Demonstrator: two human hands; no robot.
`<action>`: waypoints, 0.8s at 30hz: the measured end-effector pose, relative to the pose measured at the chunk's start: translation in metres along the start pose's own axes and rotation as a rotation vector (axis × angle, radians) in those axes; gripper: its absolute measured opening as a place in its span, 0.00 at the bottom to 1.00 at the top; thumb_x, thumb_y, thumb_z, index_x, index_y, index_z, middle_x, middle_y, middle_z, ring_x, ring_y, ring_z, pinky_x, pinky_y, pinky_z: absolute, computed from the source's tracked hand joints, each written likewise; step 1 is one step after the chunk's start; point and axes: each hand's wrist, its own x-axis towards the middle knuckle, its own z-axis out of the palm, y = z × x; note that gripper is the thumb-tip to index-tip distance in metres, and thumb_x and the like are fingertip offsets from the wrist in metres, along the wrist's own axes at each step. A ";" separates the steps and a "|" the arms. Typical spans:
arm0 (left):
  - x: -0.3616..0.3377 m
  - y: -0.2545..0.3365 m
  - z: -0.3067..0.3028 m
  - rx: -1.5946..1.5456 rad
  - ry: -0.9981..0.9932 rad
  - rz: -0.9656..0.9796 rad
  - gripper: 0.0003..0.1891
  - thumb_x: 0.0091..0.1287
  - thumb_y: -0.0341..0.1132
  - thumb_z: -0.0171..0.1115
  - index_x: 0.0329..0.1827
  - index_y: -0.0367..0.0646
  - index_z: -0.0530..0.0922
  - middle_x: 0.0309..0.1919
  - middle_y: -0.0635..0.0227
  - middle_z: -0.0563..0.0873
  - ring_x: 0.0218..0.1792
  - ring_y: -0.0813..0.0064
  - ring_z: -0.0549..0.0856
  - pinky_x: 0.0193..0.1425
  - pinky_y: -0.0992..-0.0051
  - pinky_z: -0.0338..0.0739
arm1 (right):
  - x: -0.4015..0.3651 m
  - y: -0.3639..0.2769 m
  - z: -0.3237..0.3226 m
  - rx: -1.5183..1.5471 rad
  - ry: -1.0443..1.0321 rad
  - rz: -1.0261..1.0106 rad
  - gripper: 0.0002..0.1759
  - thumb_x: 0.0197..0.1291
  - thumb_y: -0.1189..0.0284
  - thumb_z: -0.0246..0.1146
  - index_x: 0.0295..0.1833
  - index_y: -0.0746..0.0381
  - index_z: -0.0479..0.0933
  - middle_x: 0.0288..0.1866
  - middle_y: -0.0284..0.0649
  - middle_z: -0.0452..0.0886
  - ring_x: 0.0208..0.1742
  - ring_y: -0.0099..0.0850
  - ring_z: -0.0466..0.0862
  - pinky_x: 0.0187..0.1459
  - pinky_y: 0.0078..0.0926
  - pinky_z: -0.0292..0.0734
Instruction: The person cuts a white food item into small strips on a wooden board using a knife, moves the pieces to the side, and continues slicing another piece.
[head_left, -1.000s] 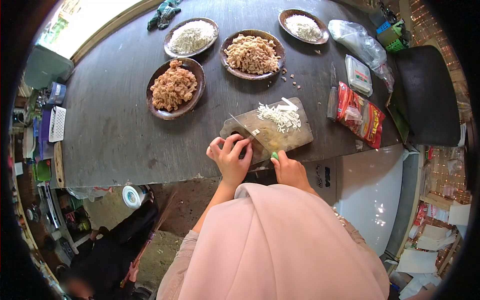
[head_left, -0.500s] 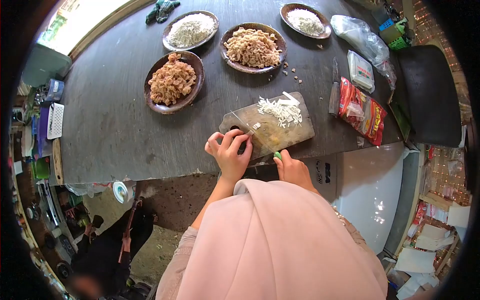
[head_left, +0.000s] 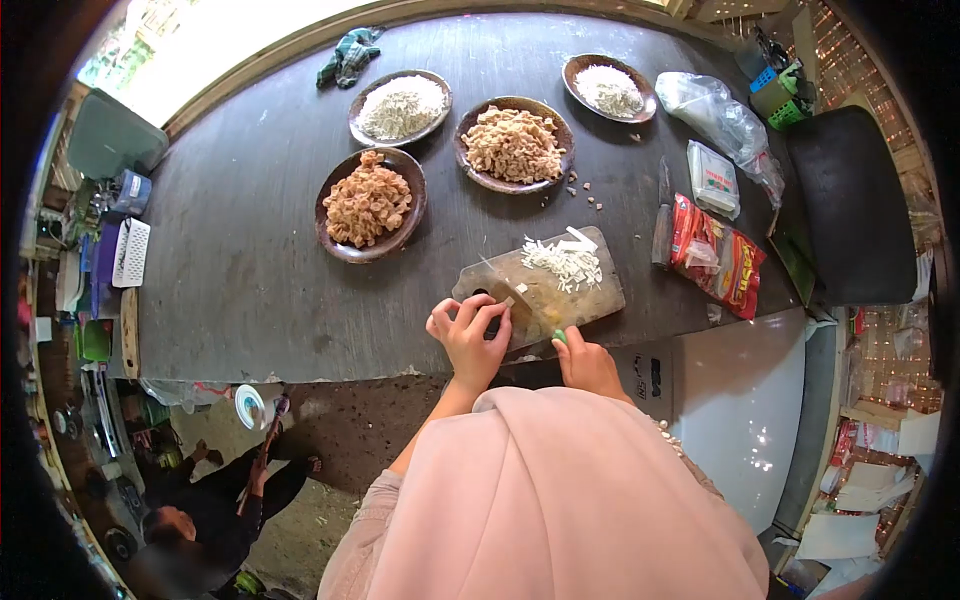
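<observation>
My right hand [head_left: 590, 366] is closed around the green handle of a knife [head_left: 561, 338], whose thin blade slants up and left across a wooden cutting board [head_left: 610, 290]. At the board's near left end, my left hand [head_left: 470, 345] pinches a small pale piece of food [head_left: 509, 302] between thumb and finger, right beside the blade. One small white cut piece [head_left: 521, 288] lies on the other side of the blade. A heap of white chopped strips [head_left: 565, 262] rests at the board's far right.
Behind the board stand plates of brown chunks [head_left: 368, 205], tan pieces [head_left: 514, 145] and white shreds [head_left: 403, 108], [head_left: 608, 92]. Right of it lie another knife [head_left: 662, 235], a red packet [head_left: 715, 258] and a plastic bag [head_left: 715, 110]. A person [head_left: 215, 510] sits low at left.
The view has tilted upward, so the table and hands appear lower. Both hands keep their grips by the board. The small cut pieces beside the blade look different, with one now showing.
</observation>
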 end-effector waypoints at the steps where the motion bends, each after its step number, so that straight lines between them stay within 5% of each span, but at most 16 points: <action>1: 0.000 0.000 0.001 0.004 0.005 0.002 0.08 0.55 0.34 0.78 0.36 0.55 0.87 0.44 0.84 0.87 0.58 0.64 0.72 0.66 0.58 0.57 | 0.000 0.002 -0.003 0.000 0.003 -0.006 0.16 0.77 0.58 0.55 0.45 0.61 0.68 0.24 0.57 0.82 0.30 0.62 0.84 0.31 0.60 0.77; 24: 0.001 -0.005 -0.001 -0.096 -0.014 -0.038 0.08 0.55 0.34 0.79 0.35 0.54 0.87 0.44 0.84 0.87 0.57 0.65 0.72 0.65 0.59 0.58 | -0.005 -0.010 0.002 -0.023 -0.016 0.052 0.15 0.77 0.59 0.55 0.45 0.60 0.69 0.27 0.57 0.84 0.32 0.62 0.85 0.33 0.61 0.77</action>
